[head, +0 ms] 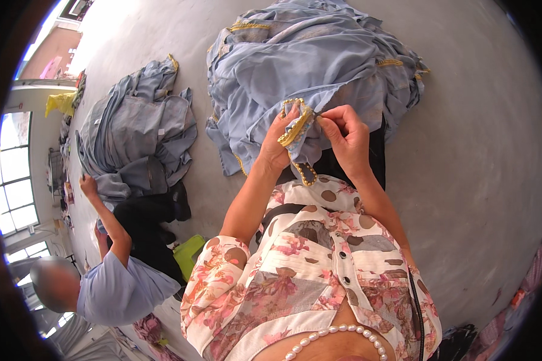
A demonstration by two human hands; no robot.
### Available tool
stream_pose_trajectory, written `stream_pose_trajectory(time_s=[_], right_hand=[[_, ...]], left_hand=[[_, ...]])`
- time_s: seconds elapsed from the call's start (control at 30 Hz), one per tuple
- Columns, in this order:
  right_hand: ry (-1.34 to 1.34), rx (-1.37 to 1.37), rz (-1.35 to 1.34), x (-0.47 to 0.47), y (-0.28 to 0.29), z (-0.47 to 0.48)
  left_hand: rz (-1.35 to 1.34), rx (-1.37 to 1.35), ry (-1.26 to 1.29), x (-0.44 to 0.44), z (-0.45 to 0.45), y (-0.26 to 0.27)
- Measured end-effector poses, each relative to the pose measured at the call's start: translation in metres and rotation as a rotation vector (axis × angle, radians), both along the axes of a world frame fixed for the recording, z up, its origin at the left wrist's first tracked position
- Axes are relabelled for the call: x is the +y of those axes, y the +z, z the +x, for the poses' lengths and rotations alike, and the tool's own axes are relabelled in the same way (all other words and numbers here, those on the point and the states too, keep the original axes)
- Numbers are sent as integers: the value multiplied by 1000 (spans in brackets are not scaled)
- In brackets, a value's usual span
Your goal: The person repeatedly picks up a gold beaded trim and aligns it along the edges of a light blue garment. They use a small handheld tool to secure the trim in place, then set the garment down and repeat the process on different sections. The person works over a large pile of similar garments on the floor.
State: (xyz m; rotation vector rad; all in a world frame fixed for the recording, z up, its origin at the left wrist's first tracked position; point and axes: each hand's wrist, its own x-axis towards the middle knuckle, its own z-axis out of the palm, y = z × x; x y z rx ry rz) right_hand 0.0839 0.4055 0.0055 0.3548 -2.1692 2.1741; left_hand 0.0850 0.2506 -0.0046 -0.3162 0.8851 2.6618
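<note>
A large pile of blue-grey fabric garments (298, 63) with yellow trim lies before me, one part drawn up over my lap. My left hand (280, 135) grips a piece of that cloth, edged with yellow braid and gold beads (296, 128); a beaded loop hangs below it. Close on its right, my right hand (345, 133) pinches a small dark bit at the cloth's edge between thumb and forefinger. Whether that bit is thread, fabric or a small tool cannot be told.
To the left a co-worker in a light blue shirt (122, 289) sits by another pile of blue-grey garments (131, 131). A lime-green object (189, 255), perhaps a stool, stands between us. Pink checked fabric (533, 270) lies at the far right on the grey floor (460, 135).
</note>
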Motion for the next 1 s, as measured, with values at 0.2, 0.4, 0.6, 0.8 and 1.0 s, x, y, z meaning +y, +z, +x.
stream_pose_trajectory(time_s=[0.2, 0.4, 0.6, 0.8, 1.0], right_hand=[[-169, -100, -590, 37, -9, -18], [-641, -315, -608, 148, -96, -45], [-905, -763, -601, 225, -243, -91], [-995, -857, -290, 221, -279, -152], [-1064, -750, -204, 257, -316, -185]], left_hand=[[-527, 34, 363, -54, -11, 0], [-896, 168, 981, -219, -57, 8], [-2019, 767, 772, -61, -45, 8], [-2213, 843, -109, 18, -49, -32], [-2239, 705, -93, -42, -133, -81]])
